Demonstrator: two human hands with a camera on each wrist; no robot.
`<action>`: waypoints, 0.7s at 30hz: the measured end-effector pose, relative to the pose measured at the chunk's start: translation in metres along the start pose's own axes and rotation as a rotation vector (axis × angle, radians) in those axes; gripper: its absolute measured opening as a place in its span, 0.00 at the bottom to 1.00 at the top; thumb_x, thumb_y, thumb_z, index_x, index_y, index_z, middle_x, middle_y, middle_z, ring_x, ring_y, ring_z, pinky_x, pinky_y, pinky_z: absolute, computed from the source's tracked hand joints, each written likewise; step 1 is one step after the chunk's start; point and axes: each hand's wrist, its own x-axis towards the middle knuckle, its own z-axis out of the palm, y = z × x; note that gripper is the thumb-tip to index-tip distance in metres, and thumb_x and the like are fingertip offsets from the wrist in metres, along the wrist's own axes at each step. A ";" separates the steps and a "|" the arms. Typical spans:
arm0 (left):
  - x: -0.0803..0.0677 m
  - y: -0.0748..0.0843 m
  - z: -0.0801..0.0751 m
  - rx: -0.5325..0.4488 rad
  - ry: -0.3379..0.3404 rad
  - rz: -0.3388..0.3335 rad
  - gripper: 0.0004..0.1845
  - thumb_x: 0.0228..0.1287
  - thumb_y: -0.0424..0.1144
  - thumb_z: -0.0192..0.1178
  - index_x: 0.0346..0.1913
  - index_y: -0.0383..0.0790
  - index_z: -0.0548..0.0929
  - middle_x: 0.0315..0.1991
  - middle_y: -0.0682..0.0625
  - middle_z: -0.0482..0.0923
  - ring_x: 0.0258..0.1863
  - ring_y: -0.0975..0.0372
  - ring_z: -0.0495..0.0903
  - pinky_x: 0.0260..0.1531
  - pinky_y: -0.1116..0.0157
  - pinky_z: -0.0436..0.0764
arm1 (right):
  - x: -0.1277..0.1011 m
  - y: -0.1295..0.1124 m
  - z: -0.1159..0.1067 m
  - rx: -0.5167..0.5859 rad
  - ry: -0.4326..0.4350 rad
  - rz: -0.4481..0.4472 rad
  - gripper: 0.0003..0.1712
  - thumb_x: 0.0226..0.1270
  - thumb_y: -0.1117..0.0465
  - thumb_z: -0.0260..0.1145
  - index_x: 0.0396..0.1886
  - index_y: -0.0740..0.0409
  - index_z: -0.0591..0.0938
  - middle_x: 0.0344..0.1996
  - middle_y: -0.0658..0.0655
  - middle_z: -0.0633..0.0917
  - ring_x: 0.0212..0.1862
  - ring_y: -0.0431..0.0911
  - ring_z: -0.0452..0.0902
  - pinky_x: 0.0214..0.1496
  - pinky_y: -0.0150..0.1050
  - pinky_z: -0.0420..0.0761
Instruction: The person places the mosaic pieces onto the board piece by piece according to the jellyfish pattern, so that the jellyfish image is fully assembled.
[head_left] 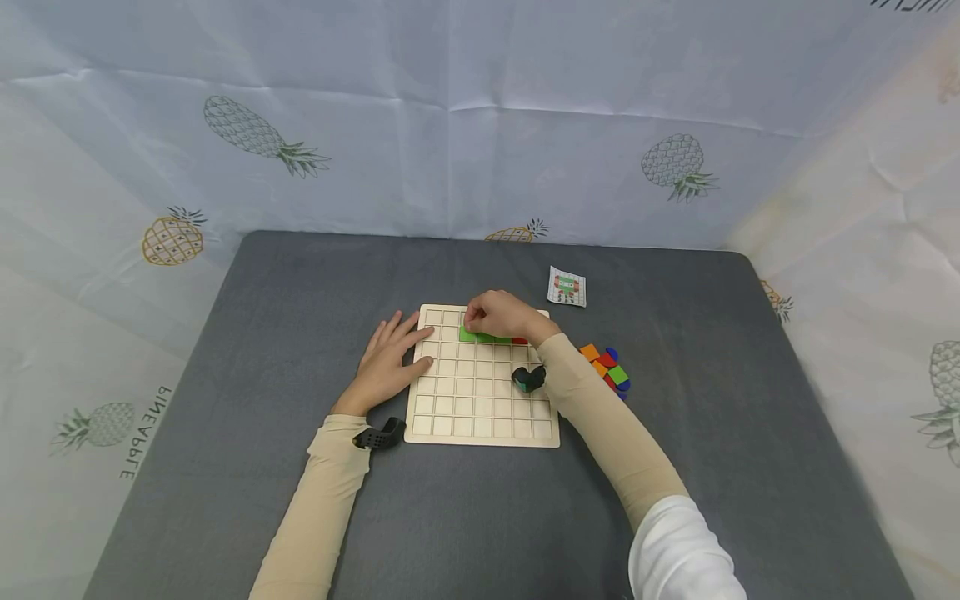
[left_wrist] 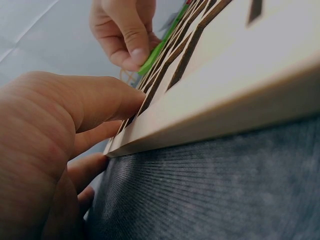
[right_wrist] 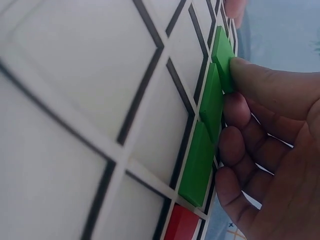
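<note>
Right hand [head_left: 504,316] pinches the leftmost green square tile [right_wrist: 224,57] — best pressed down level; left hand [head_left: 386,368], fingers spread, should steady the wooden grid board [head_left: 463,407].

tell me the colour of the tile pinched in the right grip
Green; the tile in the right grip shows best in the right wrist view.

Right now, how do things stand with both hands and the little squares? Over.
Right hand pinching green tile, left end of row. Left hand touching board's left edge. Right forearm crossing board's right edge; loose tiles lie beyond.
</note>
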 end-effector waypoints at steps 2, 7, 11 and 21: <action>0.000 0.000 0.000 -0.002 0.000 0.000 0.31 0.70 0.46 0.62 0.74 0.45 0.72 0.82 0.43 0.53 0.84 0.48 0.40 0.83 0.48 0.34 | 0.000 -0.001 0.000 -0.005 0.001 0.007 0.08 0.75 0.58 0.63 0.42 0.55 0.87 0.36 0.53 0.86 0.33 0.43 0.75 0.41 0.36 0.77; 0.000 0.000 0.000 0.003 0.004 0.006 0.31 0.71 0.46 0.61 0.74 0.45 0.72 0.82 0.43 0.53 0.84 0.47 0.40 0.83 0.47 0.34 | -0.001 -0.002 0.001 -0.030 0.020 -0.003 0.06 0.75 0.58 0.64 0.41 0.54 0.85 0.36 0.53 0.85 0.34 0.44 0.75 0.40 0.37 0.76; -0.001 0.000 0.001 0.004 0.001 0.004 0.31 0.70 0.45 0.62 0.74 0.45 0.72 0.82 0.42 0.53 0.84 0.47 0.40 0.83 0.47 0.34 | -0.003 -0.001 0.001 -0.012 0.038 -0.030 0.06 0.74 0.57 0.65 0.43 0.55 0.81 0.38 0.54 0.83 0.37 0.45 0.75 0.43 0.38 0.77; 0.000 -0.001 0.002 0.007 0.005 0.003 0.31 0.70 0.45 0.61 0.74 0.44 0.72 0.81 0.42 0.53 0.84 0.47 0.40 0.83 0.47 0.34 | -0.022 0.002 -0.017 0.155 0.088 -0.046 0.07 0.75 0.56 0.64 0.41 0.55 0.82 0.38 0.58 0.86 0.33 0.46 0.75 0.38 0.38 0.77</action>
